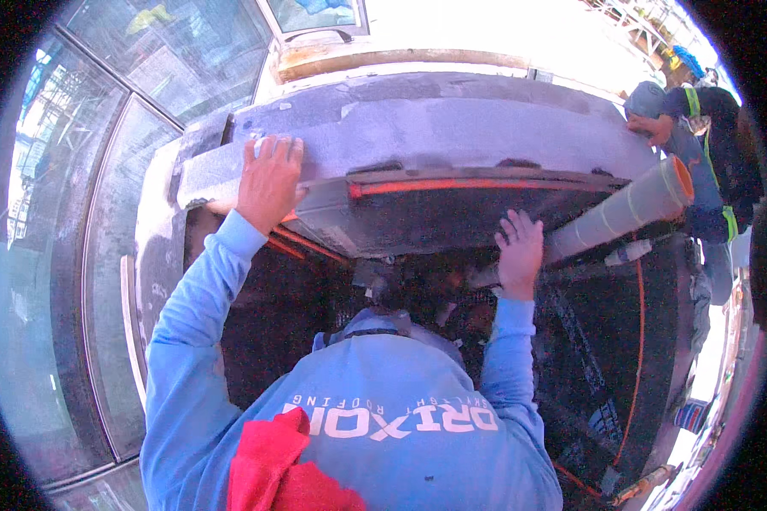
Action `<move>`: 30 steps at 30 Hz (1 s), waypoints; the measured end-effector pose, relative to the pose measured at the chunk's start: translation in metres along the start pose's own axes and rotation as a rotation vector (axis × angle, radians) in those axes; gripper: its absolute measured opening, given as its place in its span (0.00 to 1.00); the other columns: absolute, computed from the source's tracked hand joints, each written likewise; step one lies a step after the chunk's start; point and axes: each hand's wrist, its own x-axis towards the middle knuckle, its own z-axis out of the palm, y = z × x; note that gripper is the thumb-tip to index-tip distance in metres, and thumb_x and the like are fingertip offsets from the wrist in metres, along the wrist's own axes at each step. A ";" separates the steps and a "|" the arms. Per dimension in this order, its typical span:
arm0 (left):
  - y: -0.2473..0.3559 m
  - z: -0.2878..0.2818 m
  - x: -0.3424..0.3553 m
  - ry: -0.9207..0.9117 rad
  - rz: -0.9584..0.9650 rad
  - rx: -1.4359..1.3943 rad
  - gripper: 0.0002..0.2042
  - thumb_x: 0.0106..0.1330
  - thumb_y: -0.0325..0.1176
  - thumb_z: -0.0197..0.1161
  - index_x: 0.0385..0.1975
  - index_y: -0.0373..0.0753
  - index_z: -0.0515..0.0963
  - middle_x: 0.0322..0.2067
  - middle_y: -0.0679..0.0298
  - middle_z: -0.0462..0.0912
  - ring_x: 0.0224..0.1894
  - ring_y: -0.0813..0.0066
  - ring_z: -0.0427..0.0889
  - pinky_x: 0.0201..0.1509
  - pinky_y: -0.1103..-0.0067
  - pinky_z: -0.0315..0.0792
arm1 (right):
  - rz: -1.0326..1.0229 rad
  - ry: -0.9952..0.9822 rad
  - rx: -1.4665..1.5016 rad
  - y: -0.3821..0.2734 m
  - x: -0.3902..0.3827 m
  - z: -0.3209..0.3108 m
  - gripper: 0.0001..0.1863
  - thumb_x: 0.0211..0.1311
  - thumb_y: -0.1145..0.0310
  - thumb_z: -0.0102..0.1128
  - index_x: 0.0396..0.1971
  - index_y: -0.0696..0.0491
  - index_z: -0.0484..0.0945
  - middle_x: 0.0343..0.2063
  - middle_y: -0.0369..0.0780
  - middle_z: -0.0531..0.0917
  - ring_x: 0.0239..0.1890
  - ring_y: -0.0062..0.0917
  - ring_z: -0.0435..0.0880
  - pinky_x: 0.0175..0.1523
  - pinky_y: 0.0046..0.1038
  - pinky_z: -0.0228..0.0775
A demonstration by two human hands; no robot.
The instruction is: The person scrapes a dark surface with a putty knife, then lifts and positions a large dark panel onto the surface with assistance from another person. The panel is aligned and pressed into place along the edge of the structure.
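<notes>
My left hand [270, 180] lies over the near edge of a long grey slab-like piece [452, 128], its fingers stretched flat on top. My right hand [520, 249] is raised below the slab's near edge, fingers spread and holding nothing visible. Close beside it, a long pale grey tube [609, 223] with an orange end slants up to the right. An orange rod [477, 184] runs beneath the slab's front edge. Both my arms wear blue sleeves, and a red cloth [281, 468] hangs over my chest.
Tall glass panels [51, 255] in dark frames stand at the left. At the right, a person [712, 162] in dark clothing with reflective stripes has a hand at the slab's end. An orange cord [639, 341] runs down the dark area at lower right.
</notes>
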 end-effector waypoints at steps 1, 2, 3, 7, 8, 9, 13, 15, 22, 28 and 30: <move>-0.005 0.007 0.003 -0.009 0.021 -0.097 0.41 0.45 0.44 0.77 0.61 0.36 0.69 0.57 0.56 0.74 0.63 0.57 0.70 0.68 0.53 0.60 | 0.009 -0.010 -0.009 -0.001 0.000 0.000 0.36 0.74 0.42 0.39 0.68 0.57 0.60 0.61 0.42 0.72 0.56 0.31 0.71 0.59 0.36 0.61; -0.010 0.011 0.008 -0.015 0.060 -0.102 0.42 0.44 0.45 0.77 0.61 0.34 0.68 0.57 0.55 0.73 0.63 0.56 0.70 0.67 0.53 0.60 | 0.018 -0.012 -0.005 -0.001 0.002 0.003 0.36 0.74 0.42 0.39 0.68 0.56 0.60 0.61 0.42 0.72 0.56 0.31 0.71 0.59 0.37 0.60; -0.012 0.012 0.015 -0.017 0.102 -0.111 0.44 0.43 0.45 0.78 0.62 0.33 0.67 0.58 0.54 0.73 0.62 0.55 0.70 0.67 0.52 0.61 | 0.022 -0.009 -0.002 -0.002 0.003 0.004 0.36 0.74 0.42 0.38 0.68 0.56 0.61 0.61 0.42 0.72 0.56 0.31 0.71 0.59 0.37 0.60; -0.026 0.022 0.043 -0.060 0.240 -0.184 0.49 0.40 0.45 0.78 0.63 0.28 0.63 0.57 0.49 0.72 0.61 0.53 0.71 0.64 0.54 0.64 | 0.049 0.063 -0.012 0.016 0.016 0.012 0.33 0.73 0.43 0.40 0.65 0.53 0.66 0.60 0.41 0.74 0.54 0.31 0.71 0.59 0.38 0.60; -0.030 0.023 0.047 -0.125 0.235 -0.232 0.49 0.40 0.44 0.79 0.63 0.27 0.63 0.57 0.47 0.72 0.60 0.52 0.72 0.64 0.56 0.64 | 0.062 0.091 -0.014 0.024 0.018 0.016 0.32 0.73 0.43 0.40 0.64 0.53 0.67 0.60 0.41 0.74 0.54 0.31 0.71 0.59 0.38 0.60; -0.032 0.026 0.053 -0.173 0.264 -0.298 0.50 0.39 0.44 0.79 0.63 0.26 0.62 0.56 0.46 0.72 0.60 0.52 0.72 0.64 0.57 0.65 | -0.004 0.051 -0.111 0.036 0.021 0.011 0.31 0.72 0.44 0.41 0.63 0.52 0.68 0.59 0.42 0.75 0.54 0.32 0.73 0.58 0.39 0.62; -0.040 0.019 0.063 -0.203 0.348 -0.299 0.50 0.34 0.43 0.79 0.61 0.24 0.64 0.52 0.45 0.72 0.58 0.51 0.73 0.63 0.62 0.64 | 0.018 -0.006 0.045 0.051 0.032 0.042 0.30 0.72 0.44 0.43 0.61 0.52 0.70 0.58 0.42 0.76 0.54 0.35 0.75 0.56 0.40 0.66; -0.039 0.014 0.070 -0.254 0.355 -0.304 0.51 0.32 0.44 0.80 0.60 0.24 0.64 0.52 0.46 0.72 0.57 0.51 0.72 0.63 0.63 0.63 | 0.000 -0.079 0.248 0.056 0.043 0.042 0.31 0.71 0.42 0.42 0.60 0.52 0.71 0.56 0.42 0.77 0.54 0.35 0.75 0.56 0.40 0.65; -0.042 0.015 0.075 -0.256 0.358 -0.312 0.51 0.29 0.47 0.79 0.57 0.24 0.66 0.50 0.46 0.72 0.55 0.50 0.72 0.62 0.63 0.62 | -0.055 -0.260 0.692 0.038 0.050 0.056 0.36 0.69 0.37 0.38 0.62 0.52 0.70 0.56 0.41 0.76 0.55 0.36 0.75 0.56 0.41 0.69; -0.043 -0.006 0.082 -0.413 0.408 -0.365 0.49 0.31 0.45 0.77 0.57 0.23 0.65 0.50 0.44 0.71 0.53 0.46 0.71 0.62 0.62 0.62 | -0.100 -0.333 0.701 0.039 0.040 0.052 0.37 0.66 0.36 0.44 0.64 0.50 0.69 0.61 0.37 0.73 0.58 0.35 0.73 0.58 0.42 0.65; -0.046 -0.017 0.079 -0.452 0.447 -0.381 0.50 0.31 0.44 0.77 0.57 0.22 0.64 0.50 0.43 0.71 0.53 0.45 0.71 0.62 0.61 0.62 | -0.134 -0.398 0.654 0.041 0.039 0.052 0.37 0.66 0.38 0.49 0.66 0.48 0.66 0.63 0.37 0.71 0.61 0.36 0.71 0.62 0.44 0.64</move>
